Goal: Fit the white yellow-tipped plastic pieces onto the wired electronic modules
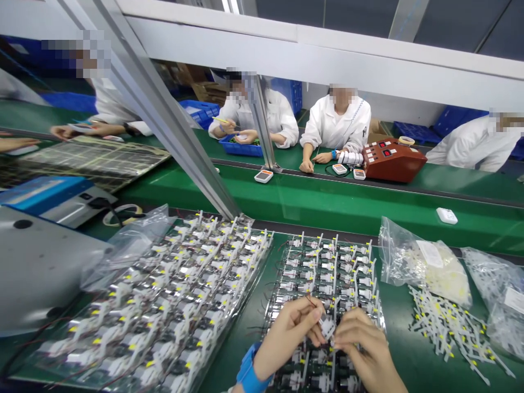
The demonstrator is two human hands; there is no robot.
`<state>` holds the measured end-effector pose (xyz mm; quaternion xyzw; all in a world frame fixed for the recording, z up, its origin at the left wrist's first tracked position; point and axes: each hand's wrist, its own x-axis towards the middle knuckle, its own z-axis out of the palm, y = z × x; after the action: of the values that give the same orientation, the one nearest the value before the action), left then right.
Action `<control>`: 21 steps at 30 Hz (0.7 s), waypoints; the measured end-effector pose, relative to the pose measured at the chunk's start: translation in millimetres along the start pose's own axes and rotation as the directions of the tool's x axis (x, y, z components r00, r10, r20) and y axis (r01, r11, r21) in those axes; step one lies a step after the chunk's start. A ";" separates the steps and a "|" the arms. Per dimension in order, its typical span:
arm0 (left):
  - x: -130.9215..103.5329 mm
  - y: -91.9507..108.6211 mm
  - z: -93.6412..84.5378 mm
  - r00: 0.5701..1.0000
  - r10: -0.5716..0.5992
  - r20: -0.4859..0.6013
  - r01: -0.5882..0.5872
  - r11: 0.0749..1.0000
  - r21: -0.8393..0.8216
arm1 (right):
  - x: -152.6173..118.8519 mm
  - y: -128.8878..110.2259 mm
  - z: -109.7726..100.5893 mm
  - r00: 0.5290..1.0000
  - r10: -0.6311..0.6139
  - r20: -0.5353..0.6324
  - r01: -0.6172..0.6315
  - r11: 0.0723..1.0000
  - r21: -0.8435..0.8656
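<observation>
My left hand (292,327), with a blue wristband, pinches a small white part (327,326) with thin dark red wires. Close against its right side, my right hand (364,346) has its fingertips closed at the part's edge. Both hands are above the right tray (343,262), which carries rows of white and black parts with white strips and yellow tips. A larger clear tray (164,295) of similar parts lies to the left. On the right is a loose pile of white strips with yellow tips (448,322).
Plastic bags (434,267) lie behind the strip pile. A grey and blue machine (45,256) stands at left. A metal post (184,131) rises behind the trays. Across the green conveyor (347,204), several people in white sit near a brown box (393,161).
</observation>
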<state>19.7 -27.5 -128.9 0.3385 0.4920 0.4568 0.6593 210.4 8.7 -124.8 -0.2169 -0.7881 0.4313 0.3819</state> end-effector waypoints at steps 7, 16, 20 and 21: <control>-0.2 -2.8 4.4 0.999 -0.030 0.013 0.030 0.999 0.019 | -4.3 -9.0 1.4 1.000 0.002 0.000 -0.002 0.997 -0.081; -2.4 -9.2 5.7 0.995 -0.095 0.027 0.091 0.989 0.120 | -12.0 -15.3 4.2 0.998 0.011 0.060 -0.004 0.993 -0.122; -3.3 -9.9 5.2 0.995 -0.100 0.002 0.099 0.980 0.171 | -13.4 -16.8 4.0 0.995 0.007 0.104 0.015 0.978 -0.207; -3.3 -10.2 5.0 0.995 -0.102 -0.004 0.101 0.978 0.183 | -12.9 -18.0 3.5 0.993 0.002 0.115 0.025 0.973 -0.231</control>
<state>26.9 -34.1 -135.5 0.3733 0.5466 0.3746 0.6493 215.3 -11.4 -116.1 -0.2303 -0.8550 0.3457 0.3105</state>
